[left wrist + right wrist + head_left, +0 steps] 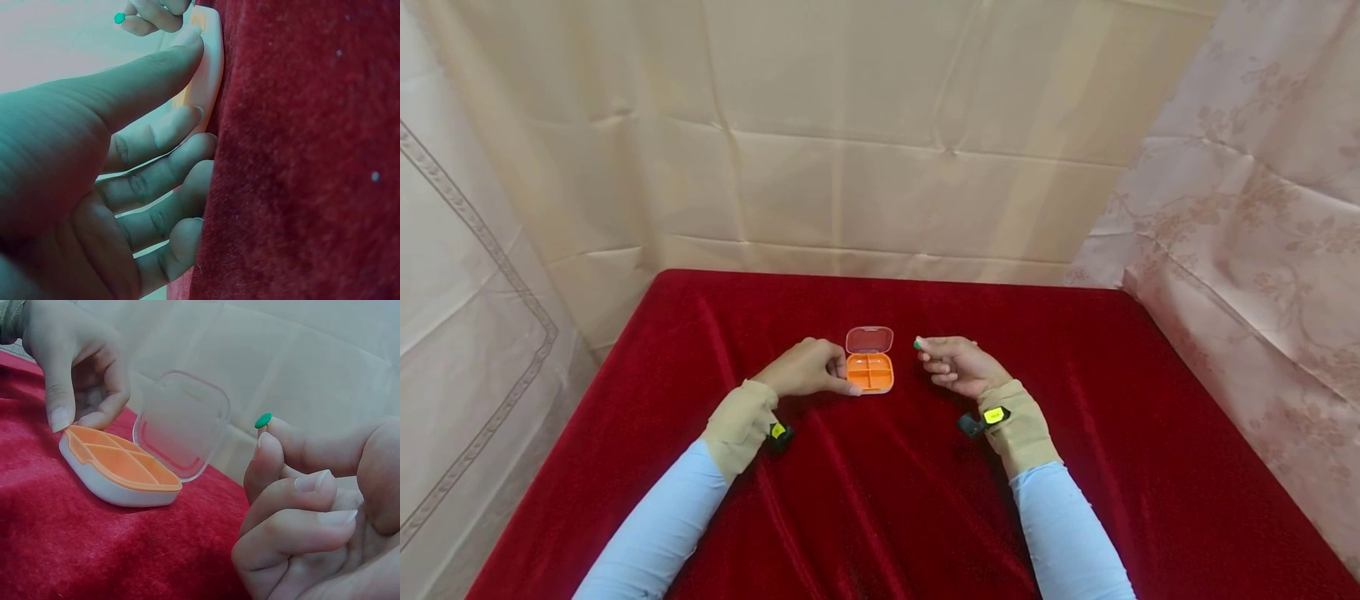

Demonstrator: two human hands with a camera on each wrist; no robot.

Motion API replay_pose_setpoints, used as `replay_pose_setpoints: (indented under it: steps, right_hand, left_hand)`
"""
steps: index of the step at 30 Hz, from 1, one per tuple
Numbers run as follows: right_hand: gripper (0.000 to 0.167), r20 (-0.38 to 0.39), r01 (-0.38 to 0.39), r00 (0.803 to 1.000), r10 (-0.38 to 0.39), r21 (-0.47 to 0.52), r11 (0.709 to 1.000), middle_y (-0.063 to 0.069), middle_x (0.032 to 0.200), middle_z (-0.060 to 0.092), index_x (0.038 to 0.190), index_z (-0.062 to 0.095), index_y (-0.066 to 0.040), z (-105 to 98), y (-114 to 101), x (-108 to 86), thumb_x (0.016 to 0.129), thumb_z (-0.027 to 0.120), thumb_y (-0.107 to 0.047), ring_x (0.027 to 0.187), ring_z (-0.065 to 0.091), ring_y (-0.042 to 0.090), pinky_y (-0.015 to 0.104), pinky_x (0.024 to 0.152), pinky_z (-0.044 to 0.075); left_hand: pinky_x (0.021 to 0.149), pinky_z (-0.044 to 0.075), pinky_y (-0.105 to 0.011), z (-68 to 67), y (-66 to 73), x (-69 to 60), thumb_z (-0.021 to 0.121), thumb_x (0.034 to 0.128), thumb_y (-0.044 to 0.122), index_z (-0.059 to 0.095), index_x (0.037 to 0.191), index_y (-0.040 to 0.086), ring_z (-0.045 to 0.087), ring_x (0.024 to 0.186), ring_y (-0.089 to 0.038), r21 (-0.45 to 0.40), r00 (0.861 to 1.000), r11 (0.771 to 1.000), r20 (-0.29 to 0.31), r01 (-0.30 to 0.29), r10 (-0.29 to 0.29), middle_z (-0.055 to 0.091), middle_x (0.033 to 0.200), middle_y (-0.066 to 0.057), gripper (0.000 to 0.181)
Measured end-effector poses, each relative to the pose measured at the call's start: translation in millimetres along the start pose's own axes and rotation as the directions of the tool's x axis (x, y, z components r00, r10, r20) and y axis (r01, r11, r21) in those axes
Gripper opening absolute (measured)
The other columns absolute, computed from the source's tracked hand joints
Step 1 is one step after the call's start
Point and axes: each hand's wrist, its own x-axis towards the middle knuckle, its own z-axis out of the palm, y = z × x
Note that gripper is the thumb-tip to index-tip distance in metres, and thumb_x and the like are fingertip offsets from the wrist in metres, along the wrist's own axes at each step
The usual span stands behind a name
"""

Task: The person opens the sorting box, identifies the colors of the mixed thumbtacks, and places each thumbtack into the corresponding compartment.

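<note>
A small green round-topped piece (pixel 264 420) sits between the thumb and index fingertip of the right hand (pixel 958 365), which pinches it above the table with its other fingers curled in. It is to the right of, and apart from, a small rounded white plastic box (pixel 125 494) with an orange four-compartment insert (pixel 124 456). The box's clear hinged lid (pixel 181 422) stands raised at the far side. The left hand (pixel 801 367) grips the box's left edge with thumb and fingers. The box rests on a red velvety cloth (pixel 880 500); beyond it hangs a beige curtain (pixel 850 167).
</note>
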Motion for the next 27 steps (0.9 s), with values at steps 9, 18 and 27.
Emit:
replay_pose_setpoints:
  steps: [9,18,27]
  right_hand:
    - [0.031,-0.018,-0.009,1.000,0.009,-0.003,1.000,-0.003,0.079,0.055,0.090,0.067,-0.009,2.4,2.2,1.2,0.111,0.044,-0.013,0.053,0.031,0.002,0.014,0.045,0.026]
    - [0.029,-0.034,-0.014,0.999,0.014,-0.006,1.000,-0.002,0.079,0.054,0.091,0.066,-0.008,4.6,3.0,2.3,0.111,0.045,-0.013,0.053,0.031,0.003,0.014,0.044,0.028]
    - [0.029,-0.054,-0.014,0.998,0.013,-0.014,1.000,-0.002,0.079,0.053,0.090,0.065,-0.009,7.9,3.7,3.1,0.111,0.045,-0.013,0.054,0.029,0.003,0.015,0.045,0.027]
  left_hand:
    - [0.069,0.050,-0.029,1.2,-1.1,0.8,0.089,0.0813,0.036,0.068,0.080,0.015,0.058,0.072,-0.012,-0.004,1.000,1.000,0.000,0.003,-0.003,0.064,0.075,0.005,0.030]
    - [0.069,0.050,-0.029,1.3,-1.0,0.4,0.089,0.0813,0.037,0.068,0.081,0.015,0.058,0.073,-0.012,-0.007,1.000,1.000,-0.002,0.007,-0.007,0.064,0.075,0.005,0.031]
    - [0.069,0.050,-0.029,0.6,-0.5,0.0,0.089,0.0817,0.037,0.068,0.084,0.014,0.059,0.073,-0.012,-0.014,1.000,1.000,-0.002,0.011,-0.011,0.065,0.077,0.003,0.031]
